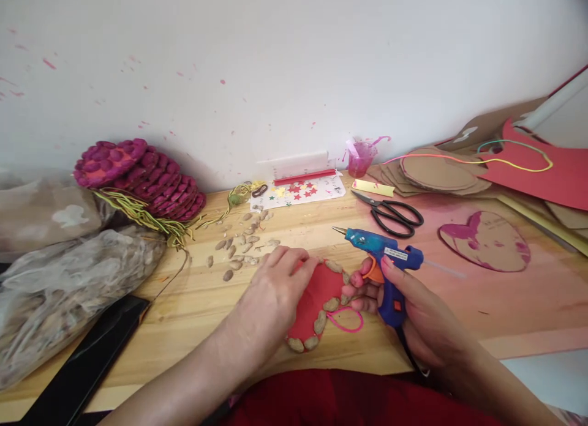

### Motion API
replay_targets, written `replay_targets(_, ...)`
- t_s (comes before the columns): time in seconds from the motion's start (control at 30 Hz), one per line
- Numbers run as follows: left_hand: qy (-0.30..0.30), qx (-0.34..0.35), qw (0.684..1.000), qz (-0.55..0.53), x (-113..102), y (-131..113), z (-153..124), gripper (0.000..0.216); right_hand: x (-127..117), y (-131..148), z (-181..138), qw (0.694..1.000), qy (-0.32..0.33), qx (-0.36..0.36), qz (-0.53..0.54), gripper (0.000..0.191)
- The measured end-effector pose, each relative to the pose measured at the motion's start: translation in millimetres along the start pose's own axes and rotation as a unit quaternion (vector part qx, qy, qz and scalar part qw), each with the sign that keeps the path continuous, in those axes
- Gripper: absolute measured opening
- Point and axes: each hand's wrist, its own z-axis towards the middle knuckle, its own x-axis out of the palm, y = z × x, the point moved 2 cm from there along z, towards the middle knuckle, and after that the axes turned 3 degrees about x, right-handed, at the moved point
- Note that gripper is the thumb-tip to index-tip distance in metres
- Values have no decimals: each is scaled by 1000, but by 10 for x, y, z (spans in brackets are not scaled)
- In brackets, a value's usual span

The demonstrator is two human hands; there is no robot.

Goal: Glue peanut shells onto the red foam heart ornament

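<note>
A red heart-shaped piece [316,300] lies on the wooden table [197,303], edged with tan shells and carrying a pink loop of cord [345,319] on its right side. My left hand [273,291] rests on top of the heart, fingers curled down and pressing it flat. My right hand [413,310] grips the handle of a blue glue gun [383,264], whose nozzle points left above the heart; a finger lies on its orange trigger. Loose shells [241,248] are scattered just beyond my left hand.
Black scissors [395,215] lie behind the glue gun. A painted cardboard heart [484,239] and cardboard stacks [434,172] sit at right. Magenta shell pieces [138,175], plastic bags [59,273] and a black tray [92,358] fill the left. A star sticker sheet [298,190] and pink cup [361,160] stand by the wall.
</note>
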Motion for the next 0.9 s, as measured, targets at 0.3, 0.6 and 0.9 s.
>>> replay_targets(0.3, 106, -57, 988, 93, 202, -199, -30, 59, -8, -2, -3, 1000, 6, -12, -15, 24)
replay_targets(0.6, -14, -98, 994, 50, 179, -9, -78, 42, 46, 24, -22, 1000, -13, 1, -5, 25)
replay_targets(0.9, -65, -99, 992, -50, 193, 107, -37, 17, -12, 13, -3, 994, -92, -54, 4, 21)
